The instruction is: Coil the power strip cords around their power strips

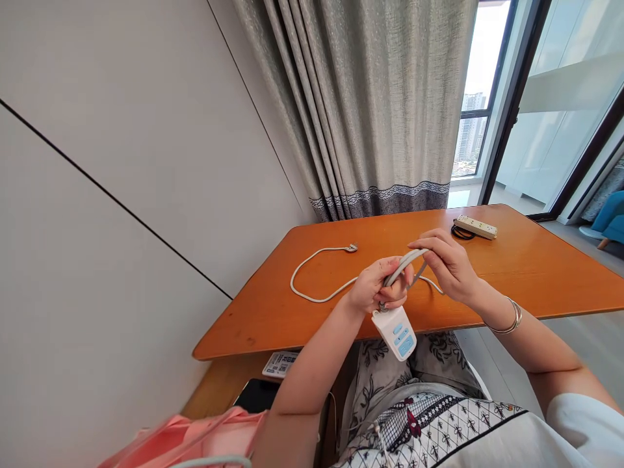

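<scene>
My left hand (pixel 383 284) is closed round several loops of a white power cord (pixel 408 259), just past the table's near edge. Below that hand hangs a small white power strip (pixel 396 333) with light blue socket faces, tilted and joined to the cord. My right hand (pixel 449 265) pinches the top of the same loops, fingers bent over them. A loose length of cord lies curved on the table to the left and ends in a plug (pixel 351 247). Part of the loops is hidden behind my fingers.
On the orange wooden table (pixel 263 286), a second power strip (pixel 476 226) with a black cord lies at the back right. A grey curtain (pixel 380 97) and a wall border the table. A pink bag (pixel 195 439) and a dark flat device (pixel 257 395) are at lower left.
</scene>
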`<state>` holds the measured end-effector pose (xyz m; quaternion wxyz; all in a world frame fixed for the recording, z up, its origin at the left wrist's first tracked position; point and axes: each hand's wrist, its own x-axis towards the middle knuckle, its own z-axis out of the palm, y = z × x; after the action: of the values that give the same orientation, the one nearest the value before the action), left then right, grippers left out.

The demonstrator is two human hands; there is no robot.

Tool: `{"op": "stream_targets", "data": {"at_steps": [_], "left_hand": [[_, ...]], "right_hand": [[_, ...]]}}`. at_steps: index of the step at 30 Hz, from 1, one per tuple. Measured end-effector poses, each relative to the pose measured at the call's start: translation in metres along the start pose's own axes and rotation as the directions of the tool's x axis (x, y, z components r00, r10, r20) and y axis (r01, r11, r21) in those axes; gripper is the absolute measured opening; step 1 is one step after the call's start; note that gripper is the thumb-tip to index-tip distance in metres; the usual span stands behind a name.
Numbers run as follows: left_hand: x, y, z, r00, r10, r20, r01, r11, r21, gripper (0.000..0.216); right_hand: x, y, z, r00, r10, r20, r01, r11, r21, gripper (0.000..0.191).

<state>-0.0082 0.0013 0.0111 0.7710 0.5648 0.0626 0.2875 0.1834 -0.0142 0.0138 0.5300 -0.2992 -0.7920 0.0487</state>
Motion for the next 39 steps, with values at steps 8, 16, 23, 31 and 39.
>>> {"op": "stream_targets", "data": {"at_steps": [8, 16, 23, 31, 39], "left_hand": [[0.001, 0.001, 0.007, 0.997, -0.019, -0.075, 0.019, 1.000, -0.004, 0.050], [-0.007, 0.003, 0.016, 0.994, 0.022, -0.110, -0.018, 0.999, 0.031, 0.043], [-0.009, 0.008, 0.016, 0.916, 0.183, -0.356, -0.249, 0.957, -0.148, 0.042], [-0.009, 0.021, 0.013, 0.695, 0.565, -0.446, -0.485, 0.825, 0.289, 0.043], [-0.028, 0.046, 0.005, 0.480, 0.785, -0.390, -0.617, 0.619, 0.486, 0.035]], "right_hand": [[0.002, 0.002, 0.003, 0.970, 0.225, 0.089, -0.240, 0.944, 0.228, 0.037], [-0.001, 0.007, 0.012, 0.971, 0.236, 0.049, -0.239, 0.914, 0.328, 0.045], [-0.013, 0.025, 0.024, 0.847, 0.323, 0.422, -0.530, 0.578, 0.621, 0.055], [-0.049, 0.023, 0.039, 0.724, 0.241, 0.646, -0.597, 0.688, 0.413, 0.057], [-0.074, 0.041, 0.025, 0.840, 0.335, 0.426, -0.372, 0.928, 0.005, 0.034]]}}
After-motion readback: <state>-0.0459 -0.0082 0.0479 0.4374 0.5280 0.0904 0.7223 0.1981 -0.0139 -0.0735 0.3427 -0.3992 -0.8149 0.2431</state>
